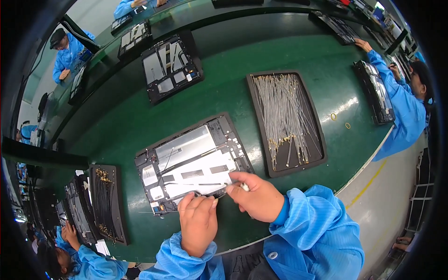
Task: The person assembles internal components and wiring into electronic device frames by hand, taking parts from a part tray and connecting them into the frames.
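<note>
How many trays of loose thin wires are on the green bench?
2. One black tray of pale wires lies right of the opened device; a second black tray with dark wires sits at lower left. Others may be hidden.

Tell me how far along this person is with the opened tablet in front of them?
Partway, it seems. The opened tablet already has silver and white sheets laid inside. Right now the left hand steadies its near edge while the right hand presses a thin wire in with a small white tool. The tray of wires is full, and another open tablet waits behind.
</note>
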`<act>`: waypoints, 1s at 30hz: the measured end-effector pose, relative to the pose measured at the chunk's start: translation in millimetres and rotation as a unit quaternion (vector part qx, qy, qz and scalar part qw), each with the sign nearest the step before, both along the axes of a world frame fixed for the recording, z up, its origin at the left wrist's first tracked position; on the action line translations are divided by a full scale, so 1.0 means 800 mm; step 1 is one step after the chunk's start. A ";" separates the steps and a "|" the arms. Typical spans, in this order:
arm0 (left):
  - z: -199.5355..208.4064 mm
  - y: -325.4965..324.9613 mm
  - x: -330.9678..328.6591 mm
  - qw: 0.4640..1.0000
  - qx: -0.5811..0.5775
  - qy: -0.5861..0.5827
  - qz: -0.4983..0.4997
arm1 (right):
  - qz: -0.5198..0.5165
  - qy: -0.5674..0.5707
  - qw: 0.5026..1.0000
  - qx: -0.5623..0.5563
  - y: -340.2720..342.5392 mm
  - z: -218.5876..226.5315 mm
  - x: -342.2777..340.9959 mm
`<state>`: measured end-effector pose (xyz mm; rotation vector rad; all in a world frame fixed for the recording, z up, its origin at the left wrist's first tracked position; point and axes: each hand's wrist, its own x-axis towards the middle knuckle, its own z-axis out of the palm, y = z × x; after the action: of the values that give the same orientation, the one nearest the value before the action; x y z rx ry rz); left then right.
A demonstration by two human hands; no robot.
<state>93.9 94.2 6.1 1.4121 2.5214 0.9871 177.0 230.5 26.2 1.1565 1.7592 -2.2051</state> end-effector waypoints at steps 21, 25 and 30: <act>0.007 0.040 0.020 0.999 0.012 0.026 -0.023 | 0.016 0.068 0.997 0.043 0.030 0.000 0.022; -0.010 0.012 -0.002 0.999 0.004 0.033 -0.021 | -0.095 0.082 0.989 0.083 0.001 -0.008 -0.002; -0.014 0.008 0.000 0.998 -0.037 0.042 0.002 | -0.183 0.262 0.918 0.235 -0.007 -0.021 -0.014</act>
<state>93.8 101.0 -4.9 1.4579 2.5902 0.8444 165.7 225.3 9.6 1.1101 2.5918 -2.5672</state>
